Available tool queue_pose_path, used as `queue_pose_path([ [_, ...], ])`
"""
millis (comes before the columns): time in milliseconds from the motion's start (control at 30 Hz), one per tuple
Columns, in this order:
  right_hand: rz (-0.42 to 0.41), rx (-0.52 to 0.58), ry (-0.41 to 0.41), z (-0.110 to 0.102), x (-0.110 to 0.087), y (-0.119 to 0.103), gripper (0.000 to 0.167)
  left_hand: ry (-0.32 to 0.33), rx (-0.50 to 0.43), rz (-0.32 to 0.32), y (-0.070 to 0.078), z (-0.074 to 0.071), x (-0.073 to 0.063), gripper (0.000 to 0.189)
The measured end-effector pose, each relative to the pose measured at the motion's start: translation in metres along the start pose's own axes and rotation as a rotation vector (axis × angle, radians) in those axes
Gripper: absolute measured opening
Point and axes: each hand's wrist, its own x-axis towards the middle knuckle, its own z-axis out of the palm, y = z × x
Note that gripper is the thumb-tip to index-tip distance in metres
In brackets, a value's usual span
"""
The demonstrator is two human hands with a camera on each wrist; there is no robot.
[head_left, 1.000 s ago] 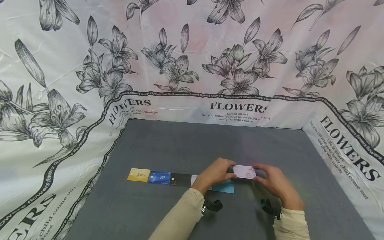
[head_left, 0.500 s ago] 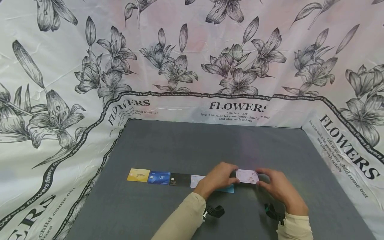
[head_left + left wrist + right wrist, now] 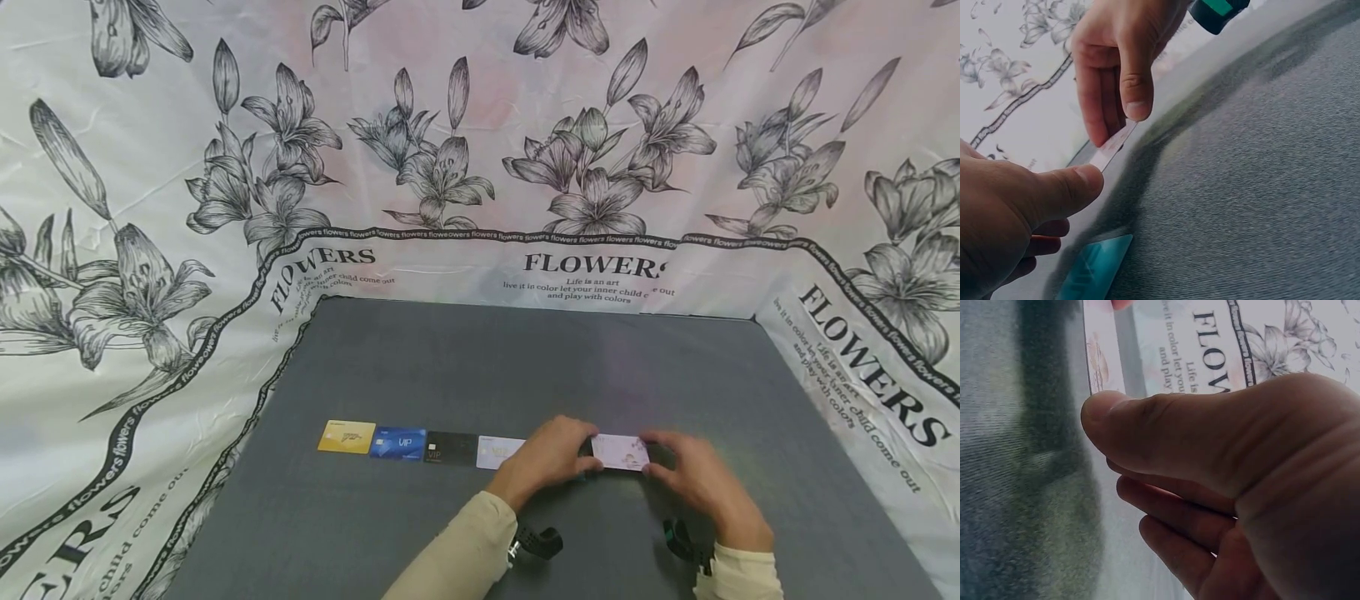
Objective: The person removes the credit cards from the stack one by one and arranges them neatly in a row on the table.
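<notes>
A pale pink card (image 3: 621, 452) with a small printed pattern spans the gap between my hands. My left hand (image 3: 551, 454) pinches its left edge, while the fingertips of my right hand (image 3: 701, 477) pinch the right edge. In the left wrist view, the pink card (image 3: 1114, 147) is tilted and held above the grey table. Below it lies a teal card (image 3: 1094, 269), mostly hidden by my left hand in the head view. The right wrist view shows my right thumb (image 3: 1107, 415) on the card's end.
To the left a row of cards lies flat on the grey table (image 3: 480, 358): yellow (image 3: 346, 437), blue VIP (image 3: 397, 443), black VIP (image 3: 450, 448) and pale lilac (image 3: 498, 451). A flower-printed cloth (image 3: 435, 275) borders the table at the back and sides.
Both hands have moved the pink card slightly right and nearer to me. More of the pale lilac card shows now, and the teal card has become almost fully covered by my left hand.
</notes>
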Motion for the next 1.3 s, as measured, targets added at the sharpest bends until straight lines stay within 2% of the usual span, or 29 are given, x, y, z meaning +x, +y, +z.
queue_pose_path([
  [167,0.026,-0.008,-0.026,0.002,-0.001,0.0,0.049,-0.012,0.006,-0.011,0.002,0.003,-0.002,0.045],
  [500,-0.004,-0.001,0.005,0.008,-0.007,-0.001,0.046,0.003,0.046,-0.011,0.004,0.009,-0.007,0.047],
  [767,0.01,-0.013,0.006,0.013,-0.007,-0.002,0.048,-0.001,0.04,-0.046,0.005,0.013,-0.01,0.046],
  [1300,-0.055,-0.042,0.078,0.024,-0.01,-0.007,0.044,0.031,0.09,-0.037,0.004,0.021,-0.011,0.043],
])
